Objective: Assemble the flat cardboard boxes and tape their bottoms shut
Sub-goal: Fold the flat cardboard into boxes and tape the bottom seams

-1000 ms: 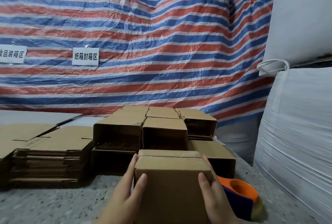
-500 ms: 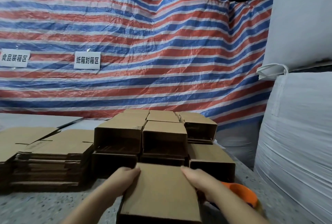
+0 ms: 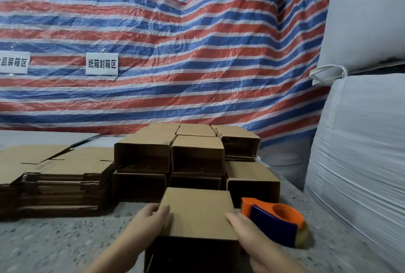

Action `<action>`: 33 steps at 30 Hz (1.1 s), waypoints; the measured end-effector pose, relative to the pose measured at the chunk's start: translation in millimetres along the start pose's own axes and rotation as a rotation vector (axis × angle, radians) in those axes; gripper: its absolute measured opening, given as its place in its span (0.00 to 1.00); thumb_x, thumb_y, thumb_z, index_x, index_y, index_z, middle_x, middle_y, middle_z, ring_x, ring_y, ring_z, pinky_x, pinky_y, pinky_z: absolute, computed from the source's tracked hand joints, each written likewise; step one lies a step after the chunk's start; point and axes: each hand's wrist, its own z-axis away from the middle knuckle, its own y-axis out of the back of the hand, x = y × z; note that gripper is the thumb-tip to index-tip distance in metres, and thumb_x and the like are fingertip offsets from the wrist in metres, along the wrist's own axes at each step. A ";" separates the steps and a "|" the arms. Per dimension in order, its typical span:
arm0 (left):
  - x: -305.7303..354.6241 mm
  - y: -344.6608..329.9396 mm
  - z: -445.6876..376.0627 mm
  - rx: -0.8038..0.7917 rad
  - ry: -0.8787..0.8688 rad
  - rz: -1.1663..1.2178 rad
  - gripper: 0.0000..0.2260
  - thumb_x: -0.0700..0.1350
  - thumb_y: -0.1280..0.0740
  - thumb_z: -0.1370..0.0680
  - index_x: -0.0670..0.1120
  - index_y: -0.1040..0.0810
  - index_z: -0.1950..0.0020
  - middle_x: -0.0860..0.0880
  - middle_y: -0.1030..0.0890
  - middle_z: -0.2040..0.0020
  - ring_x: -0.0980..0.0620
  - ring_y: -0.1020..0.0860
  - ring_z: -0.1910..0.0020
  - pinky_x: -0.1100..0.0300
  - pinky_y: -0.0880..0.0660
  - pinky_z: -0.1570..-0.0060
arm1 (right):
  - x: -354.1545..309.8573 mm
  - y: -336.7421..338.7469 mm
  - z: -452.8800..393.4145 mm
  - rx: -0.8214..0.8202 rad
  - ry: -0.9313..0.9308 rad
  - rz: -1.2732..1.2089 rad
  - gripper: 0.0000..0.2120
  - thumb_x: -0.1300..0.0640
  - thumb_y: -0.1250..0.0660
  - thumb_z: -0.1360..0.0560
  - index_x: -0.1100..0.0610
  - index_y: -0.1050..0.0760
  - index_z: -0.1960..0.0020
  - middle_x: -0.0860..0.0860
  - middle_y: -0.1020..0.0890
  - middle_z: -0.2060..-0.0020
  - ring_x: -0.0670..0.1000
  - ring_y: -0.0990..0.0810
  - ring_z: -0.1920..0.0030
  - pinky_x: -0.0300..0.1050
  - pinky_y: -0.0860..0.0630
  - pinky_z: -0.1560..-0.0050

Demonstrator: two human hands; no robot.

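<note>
**Now sliding a finished box up to the pile**

Nearest the camera, a cardboard box (image 3: 198,213) lies on its side on the speckled table (image 3: 54,240), its open mouth facing the person and dark inside; what it holds, if anything, cannot be made out. The left hand (image 3: 151,221) grips its left edge, thumb lying on the top panel and fingers wrapped down the side. The right hand (image 3: 245,229) holds the right edge much the same way, thumb on top, though its fingers are hidden behind the box wall.

Likely the step is to place this box with the others. Doing it well means keeping both hands level so the walls stay square, pushing it straight ahead, and butting it flush against the lower row without knocking the upper one.

Just beside the right hand sits an orange and blue tape dispenser (image 3: 276,221), touching nothing but the table.

Beyond it stand the assembled boxes (image 3: 197,147), stacked two high, mouths toward the person; those mouths look empty. To the left lies a stack of flat cardboard (image 3: 57,176), not yet folded.

Farthest back hangs a striped tarp (image 3: 175,53) with white signs (image 3: 102,63), and white sacks (image 3: 359,141) rise on the right.
</note>
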 end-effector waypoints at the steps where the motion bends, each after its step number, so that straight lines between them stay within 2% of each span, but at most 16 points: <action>1: 2.9 -4.8 7.6 0.017 -0.043 0.004 0.22 0.54 0.39 0.18 0.46 0.32 0.27 0.53 0.26 0.50 0.54 0.26 0.51 0.57 0.30 0.52 | -0.7 -0.8 6.7 0.008 0.035 -0.046 0.18 0.49 0.41 0.16 0.53 0.29 0.29 0.51 0.19 0.44 0.50 0.20 0.44 0.46 0.24 0.47; 2: 8.3 -6.9 13.8 0.043 -0.102 0.024 0.22 0.53 0.39 0.18 0.48 0.33 0.26 0.55 0.26 0.50 0.55 0.26 0.52 0.57 0.30 0.56 | -4.9 2.2 13.6 0.024 0.106 -0.078 0.16 0.49 0.40 0.17 0.51 0.27 0.31 0.50 0.17 0.44 0.51 0.19 0.43 0.47 0.23 0.46; 4: 30.7 -6.2 22.6 0.089 -0.248 0.103 0.23 0.53 0.37 0.19 0.52 0.35 0.25 0.57 0.25 0.47 0.60 0.27 0.53 0.59 0.30 0.59 | -28.0 17.8 30.4 0.058 0.288 -0.122 0.12 0.48 0.39 0.17 0.48 0.24 0.36 0.49 0.15 0.48 0.50 0.17 0.47 0.46 0.21 0.52; 5: 47.1 -5.6 23.2 0.106 -0.347 0.145 0.23 0.53 0.37 0.20 0.54 0.36 0.25 0.56 0.24 0.42 0.61 0.27 0.51 0.61 0.29 0.56 | -45.6 29.8 39.1 0.094 0.370 -0.131 0.11 0.48 0.39 0.17 0.47 0.24 0.38 0.48 0.15 0.50 0.50 0.17 0.48 0.44 0.22 0.57; 7: 87.1 -9.2 16.1 0.135 -0.573 0.115 0.25 0.57 0.38 0.20 0.57 0.38 0.24 0.54 0.28 0.31 0.58 0.27 0.41 0.59 0.29 0.44 | -83.9 59.2 48.6 0.206 0.486 -0.127 0.09 0.48 0.38 0.18 0.47 0.24 0.40 0.50 0.16 0.51 0.49 0.18 0.52 0.40 0.26 0.64; 8: 109.7 -14.7 9.4 0.139 -0.677 0.037 0.26 0.60 0.39 0.20 0.58 0.39 0.23 0.54 0.30 0.27 0.57 0.29 0.36 0.57 0.31 0.39 | -102.4 75.0 49.9 0.247 0.521 -0.119 0.09 0.48 0.38 0.18 0.48 0.25 0.40 0.51 0.18 0.52 0.50 0.19 0.54 0.41 0.27 0.65; 10: 154.0 -30.4 -6.9 0.107 -0.801 -0.131 0.31 0.66 0.41 0.22 0.57 0.42 0.21 0.54 0.35 0.24 0.55 0.34 0.29 0.57 0.35 0.36 | -133.9 104.5 45.6 0.284 0.536 -0.112 0.10 0.46 0.38 0.19 0.51 0.26 0.43 0.53 0.19 0.53 0.52 0.20 0.53 0.44 0.27 0.62; 13: 202.4 -51.1 -42.5 -0.097 -0.748 -0.223 0.41 0.69 0.36 0.27 0.55 0.47 0.20 0.52 0.37 0.24 0.51 0.34 0.29 0.55 0.33 0.35 | -164.7 144.7 20.1 0.332 0.536 -0.131 0.09 0.46 0.37 0.20 0.52 0.26 0.47 0.55 0.20 0.52 0.55 0.20 0.50 0.47 0.25 0.55; 15: 216.2 -65.8 -69.8 -0.175 -0.704 -0.295 0.41 0.61 0.29 0.26 0.56 0.49 0.20 0.53 0.34 0.33 0.51 0.30 0.35 0.57 0.29 0.39 | -174.5 164.3 -3.2 0.341 0.507 -0.131 0.10 0.47 0.36 0.19 0.53 0.25 0.46 0.55 0.19 0.53 0.55 0.20 0.51 0.47 0.24 0.56; 17: 221.2 -84.8 -99.9 -0.097 -0.731 -0.430 0.33 0.50 0.32 0.22 0.55 0.46 0.21 0.51 0.30 0.34 0.54 0.27 0.43 0.61 0.26 0.49 | -180.0 177.7 -30.3 0.327 0.459 -0.114 0.11 0.48 0.36 0.19 0.55 0.26 0.43 0.56 0.19 0.52 0.55 0.20 0.51 0.47 0.25 0.58; 19: 220.4 -102.7 -124.5 0.024 -0.739 -0.613 0.29 0.46 0.39 0.19 0.53 0.47 0.21 0.46 0.30 0.31 0.52 0.27 0.44 0.64 0.31 0.56 | -181.1 187.0 -58.0 0.321 0.407 -0.107 0.11 0.50 0.36 0.19 0.56 0.26 0.42 0.57 0.19 0.52 0.55 0.19 0.52 0.47 0.25 0.60; 22: 213.1 -120.3 -152.0 0.037 -0.715 -0.823 0.28 0.44 0.43 0.19 0.50 0.48 0.20 0.44 0.32 0.27 0.44 0.29 0.33 0.57 0.33 0.47 | -174.3 196.7 -99.3 0.318 0.335 -0.107 0.12 0.50 0.37 0.19 0.57 0.26 0.42 0.59 0.19 0.51 0.57 0.19 0.52 0.49 0.24 0.59; 24: 207.2 -127.7 -166.6 0.021 -0.710 -0.890 0.26 0.43 0.43 0.20 0.49 0.44 0.22 0.44 0.36 0.24 0.43 0.34 0.28 0.52 0.32 0.37 | -165.7 201.2 -125.3 0.321 0.313 -0.096 0.13 0.50 0.37 0.19 0.57 0.25 0.41 0.59 0.18 0.50 0.57 0.19 0.51 0.49 0.24 0.58; 26: 201.1 -134.9 -178.5 0.028 -0.754 -0.947 0.21 0.42 0.41 0.20 0.48 0.37 0.27 0.45 0.39 0.23 0.43 0.37 0.26 0.49 0.34 0.32 | -156.8 205.3 -146.5 0.312 0.290 -0.094 0.13 0.50 0.36 0.19 0.58 0.24 0.41 0.59 0.17 0.51 0.57 0.18 0.50 0.50 0.23 0.54; 30: 186.7 -145.8 -197.1 0.086 -0.851 -1.082 0.15 0.45 0.40 0.20 0.47 0.30 0.34 0.48 0.28 0.33 0.46 0.31 0.31 0.49 0.32 0.34 | -144.9 209.2 -174.7 0.266 0.249 -0.112 0.12 0.52 0.36 0.20 0.59 0.20 0.46 0.57 0.16 0.57 0.57 0.18 0.54 0.51 0.23 0.51; 33: 178.0 -147.8 -206.2 0.108 -0.826 -1.132 0.13 0.45 0.39 0.20 0.49 0.28 0.36 0.49 0.26 0.35 0.47 0.30 0.34 0.49 0.30 0.38 | -135.7 207.5 -191.2 0.216 0.240 -0.137 0.10 0.55 0.37 0.19 0.58 0.21 0.55 0.52 0.20 0.72 0.50 0.20 0.70 0.44 0.26 0.64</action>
